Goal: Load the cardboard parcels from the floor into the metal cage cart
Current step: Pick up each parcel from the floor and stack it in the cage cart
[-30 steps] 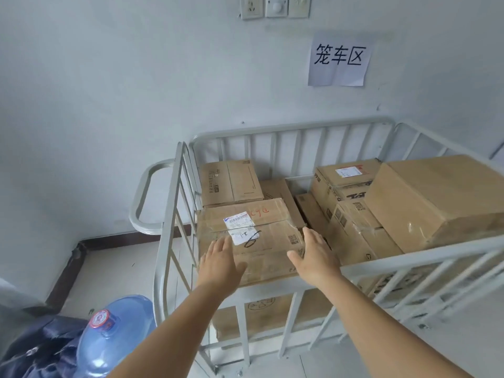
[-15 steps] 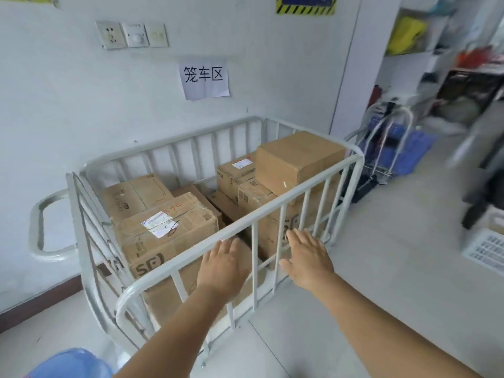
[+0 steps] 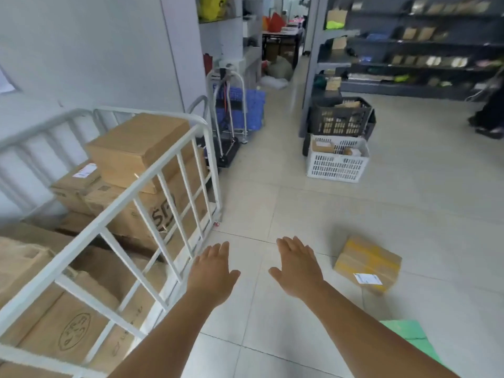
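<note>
The white metal cage cart [image 3: 152, 184] fills the left side and holds several cardboard parcels, with a large plain box [image 3: 136, 148] on top of the stack. One small parcel with yellow tape and a white label [image 3: 366, 264] lies on the tiled floor to the right. My left hand [image 3: 212, 271] and my right hand [image 3: 298, 264] are stretched out over the floor with flat, straight fingers, and they hold nothing. The right hand is a short way left of the floor parcel and does not touch it.
A white crate [image 3: 336, 160] and a black crate [image 3: 341, 115] stand on the floor ahead. A folded hand trolley [image 3: 231, 121] leans by the cart's far end. Dark shelving [image 3: 409, 45] lines the far right. Something green [image 3: 409, 336] lies at the lower right.
The view has swung right, away from the cart and the wall. Both hands have left the cart rail and now hover over the floor. The floor parcel has come into view.
</note>
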`<state>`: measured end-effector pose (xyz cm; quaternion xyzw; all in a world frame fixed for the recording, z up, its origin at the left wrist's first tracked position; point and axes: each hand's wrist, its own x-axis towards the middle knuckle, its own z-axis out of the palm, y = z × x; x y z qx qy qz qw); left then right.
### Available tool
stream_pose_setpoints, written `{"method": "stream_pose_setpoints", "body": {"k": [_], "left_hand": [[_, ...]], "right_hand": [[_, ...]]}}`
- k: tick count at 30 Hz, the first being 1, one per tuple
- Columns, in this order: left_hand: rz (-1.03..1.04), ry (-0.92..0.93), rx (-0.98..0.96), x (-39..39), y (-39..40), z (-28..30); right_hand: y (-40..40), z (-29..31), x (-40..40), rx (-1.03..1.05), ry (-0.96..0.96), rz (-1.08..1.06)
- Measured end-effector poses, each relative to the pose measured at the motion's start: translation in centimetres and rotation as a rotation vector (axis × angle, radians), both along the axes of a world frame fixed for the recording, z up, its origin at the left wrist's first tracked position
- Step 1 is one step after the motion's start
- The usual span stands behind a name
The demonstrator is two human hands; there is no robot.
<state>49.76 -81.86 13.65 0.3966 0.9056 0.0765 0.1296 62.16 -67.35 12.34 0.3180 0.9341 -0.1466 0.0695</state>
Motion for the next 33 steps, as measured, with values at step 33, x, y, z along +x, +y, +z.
{"method": "stream_pose_setpoints", "body": {"k": [33], "left_hand": [[-0.555,-0.205,-0.379,30.8,33.5,-16.6]], "right_hand": [[24.5,-14.0,39.4,-0.218,-0.219,-0.782]]}}
